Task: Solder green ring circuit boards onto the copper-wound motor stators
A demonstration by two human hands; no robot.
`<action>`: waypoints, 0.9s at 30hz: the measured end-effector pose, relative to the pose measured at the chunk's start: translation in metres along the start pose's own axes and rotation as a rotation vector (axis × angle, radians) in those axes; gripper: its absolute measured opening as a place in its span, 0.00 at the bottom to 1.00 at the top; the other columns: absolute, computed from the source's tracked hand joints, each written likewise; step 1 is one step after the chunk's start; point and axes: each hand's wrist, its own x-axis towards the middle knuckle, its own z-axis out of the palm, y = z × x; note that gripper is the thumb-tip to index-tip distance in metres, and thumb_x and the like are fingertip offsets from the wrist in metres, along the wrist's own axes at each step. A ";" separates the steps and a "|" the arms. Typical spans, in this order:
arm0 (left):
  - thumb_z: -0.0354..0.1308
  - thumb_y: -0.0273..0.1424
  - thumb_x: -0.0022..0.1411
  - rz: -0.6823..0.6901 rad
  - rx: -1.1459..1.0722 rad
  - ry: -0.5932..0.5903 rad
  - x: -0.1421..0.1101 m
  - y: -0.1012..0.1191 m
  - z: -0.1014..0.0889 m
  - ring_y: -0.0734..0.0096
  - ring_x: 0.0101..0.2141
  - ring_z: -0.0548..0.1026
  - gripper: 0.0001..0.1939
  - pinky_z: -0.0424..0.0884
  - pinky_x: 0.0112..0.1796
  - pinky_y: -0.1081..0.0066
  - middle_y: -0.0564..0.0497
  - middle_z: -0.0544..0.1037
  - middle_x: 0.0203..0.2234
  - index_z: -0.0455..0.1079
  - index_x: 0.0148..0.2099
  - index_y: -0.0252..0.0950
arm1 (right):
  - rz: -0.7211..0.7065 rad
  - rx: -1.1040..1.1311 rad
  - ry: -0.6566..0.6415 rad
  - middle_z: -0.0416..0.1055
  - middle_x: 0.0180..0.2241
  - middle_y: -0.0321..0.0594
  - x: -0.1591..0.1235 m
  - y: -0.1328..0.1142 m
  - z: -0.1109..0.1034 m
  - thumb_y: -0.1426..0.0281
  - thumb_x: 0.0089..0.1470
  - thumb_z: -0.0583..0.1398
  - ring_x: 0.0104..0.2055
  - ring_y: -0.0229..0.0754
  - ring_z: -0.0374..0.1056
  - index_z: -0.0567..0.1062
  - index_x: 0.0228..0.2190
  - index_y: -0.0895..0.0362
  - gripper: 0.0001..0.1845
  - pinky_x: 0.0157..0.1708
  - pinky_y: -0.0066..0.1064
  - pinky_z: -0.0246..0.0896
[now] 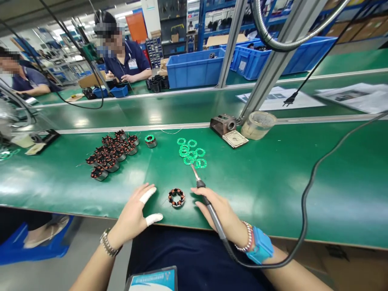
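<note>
Gripping a soldering iron (215,217), the right hand (223,207) flanks a copper-wound ring (176,205), just beside the empty, spread left hand (133,214). Likely rigid, weighty, windings (171,198) fragile: hold its outer rim (180,206).

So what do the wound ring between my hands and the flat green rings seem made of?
Wound ring: coppery coils, probably enamelled wire by their orange-brown colour, on a dark body I can't identify. Green rings: likely lacquered circuit board, being thin, flat, seemingly glossy.

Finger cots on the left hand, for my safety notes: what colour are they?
White; the finger cots on the left hand show best in the head view.
</note>
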 end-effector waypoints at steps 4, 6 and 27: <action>0.53 0.45 0.56 0.041 0.122 -0.091 0.009 0.000 0.010 0.47 0.60 0.49 0.36 0.53 0.55 0.46 0.38 0.57 0.59 0.50 0.62 0.35 | 0.014 0.044 -0.050 0.71 0.38 0.43 0.008 -0.001 0.011 0.77 0.55 0.52 0.38 0.41 0.70 0.63 0.45 0.55 0.15 0.39 0.33 0.67; 0.54 0.45 0.56 0.069 0.097 -0.100 0.021 0.008 0.017 0.49 0.61 0.46 0.39 0.52 0.55 0.47 0.38 0.54 0.60 0.45 0.63 0.35 | 0.005 0.063 -0.060 0.71 0.38 0.42 0.012 -0.002 0.014 0.77 0.55 0.52 0.38 0.41 0.69 0.64 0.44 0.55 0.14 0.39 0.33 0.66; 0.62 0.36 0.48 -0.254 -0.511 0.144 0.031 0.049 0.035 0.58 0.46 0.72 0.29 0.68 0.48 0.57 0.44 0.73 0.46 0.61 0.52 0.38 | 0.094 0.120 0.163 0.67 0.30 0.36 0.006 -0.007 0.006 0.77 0.50 0.54 0.31 0.36 0.67 0.63 0.42 0.54 0.16 0.35 0.27 0.65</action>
